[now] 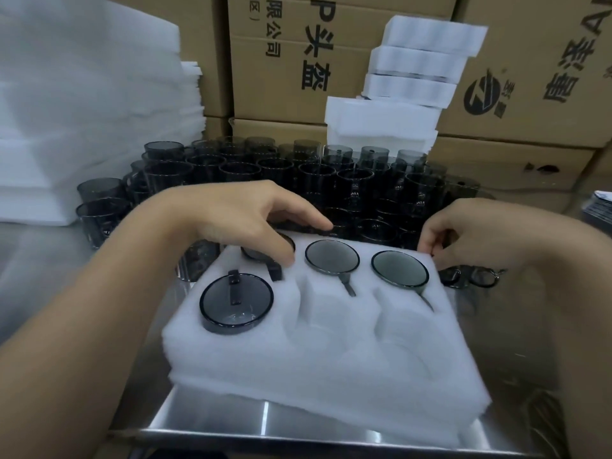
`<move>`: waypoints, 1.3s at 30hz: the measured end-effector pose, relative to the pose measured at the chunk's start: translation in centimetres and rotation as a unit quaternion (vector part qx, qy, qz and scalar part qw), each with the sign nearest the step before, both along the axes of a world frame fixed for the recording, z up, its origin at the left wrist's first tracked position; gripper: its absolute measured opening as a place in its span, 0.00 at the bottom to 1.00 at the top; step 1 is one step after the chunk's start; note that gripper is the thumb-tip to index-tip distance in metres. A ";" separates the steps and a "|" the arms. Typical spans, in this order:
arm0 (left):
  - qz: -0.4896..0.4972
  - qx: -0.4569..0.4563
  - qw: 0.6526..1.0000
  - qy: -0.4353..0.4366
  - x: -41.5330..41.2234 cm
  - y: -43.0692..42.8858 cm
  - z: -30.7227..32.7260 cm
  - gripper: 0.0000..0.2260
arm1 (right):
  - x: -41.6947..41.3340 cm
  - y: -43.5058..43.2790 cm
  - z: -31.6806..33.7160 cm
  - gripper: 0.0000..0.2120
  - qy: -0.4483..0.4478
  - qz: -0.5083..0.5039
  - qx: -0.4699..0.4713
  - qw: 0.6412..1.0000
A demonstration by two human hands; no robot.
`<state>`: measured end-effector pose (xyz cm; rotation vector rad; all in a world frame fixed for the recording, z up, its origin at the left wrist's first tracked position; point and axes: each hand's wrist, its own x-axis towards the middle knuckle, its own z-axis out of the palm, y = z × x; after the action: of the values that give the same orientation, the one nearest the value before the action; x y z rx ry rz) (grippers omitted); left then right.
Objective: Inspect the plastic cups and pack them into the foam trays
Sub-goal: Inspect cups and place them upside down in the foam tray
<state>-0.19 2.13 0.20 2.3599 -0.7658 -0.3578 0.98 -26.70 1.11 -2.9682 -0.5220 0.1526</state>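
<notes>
A white foam tray (pixel 318 356) lies on the steel table in front of me. Smoky grey plastic cups with handles sit base-up in its pockets: one at the front left (pixel 236 303), one at the back middle (pixel 332 257), one at the back right (pixel 399 269). My left hand (pixel 245 220) rests over the back-left cup (pixel 261 251), fingers curled on it, hiding most of it. At the tray's back right corner my right hand (pixel 463 233) pinches the foam edge. Two front pockets hold no cup.
Several loose grey cups (pixel 298 180) crowd the table behind the tray. Stacks of foam sheets (pixel 82 111) rise at the left, and filled foam trays (pixel 420 71) are piled at the back right. Cardboard boxes (pixel 516 77) wall off the back. The steel table edge (pixel 298 438) runs along the front.
</notes>
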 end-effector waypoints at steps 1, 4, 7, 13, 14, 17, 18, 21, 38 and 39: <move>0.013 -0.002 1.000 -0.001 0.0 0.5 0.2 0.25 | 0.0 -0.1 0.0 0.08 -0.001 -0.002 -0.003 1.000; 0.058 0.019 0.998 -0.022 0.0 1.5 0.4 0.26 | -0.1 -0.4 0.3 0.08 -0.009 -0.012 0.008 1.000; 0.075 0.050 0.995 -0.043 0.2 1.9 0.4 0.28 | -0.1 -0.8 0.5 0.08 -0.021 -0.019 0.031 0.999; 0.080 0.069 0.994 -0.019 0.1 1.6 0.3 0.28 | -0.4 -1.2 0.9 0.07 -0.034 -0.053 0.043 0.997; 0.078 0.064 0.995 -0.023 0.1 1.5 0.2 0.26 | -0.5 -1.3 1.0 0.07 -0.038 -0.057 0.052 0.996; 0.070 0.044 0.996 -0.033 0.1 1.3 0.0 0.19 | -0.4 -1.7 1.1 0.07 -0.057 -0.060 0.104 0.991; 0.069 0.040 0.996 -0.036 0.1 1.3 0.0 0.18 | -0.4 -1.8 1.2 0.08 -0.065 -0.058 0.130 0.988; 0.065 0.029 0.997 -0.043 -0.1 1.0 -0.1 0.17 | -0.4 -1.5 1.3 0.08 -0.091 -0.031 0.224 0.970; 0.082 -0.011 0.987 -0.141 0.4 -2.6 -2.3 0.19 | -0.1 3.2 -0.9 0.10 -0.100 0.071 0.382 0.916; 0.083 -0.011 0.987 -0.140 0.4 -2.5 -2.4 0.19 | 0.0 3.4 -1.0 0.10 -0.098 0.070 0.383 0.916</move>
<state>0.25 -0.41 -2.17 2.4616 -0.6862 0.0549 0.97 -23.32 0.09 -2.1844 -0.6339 -0.2814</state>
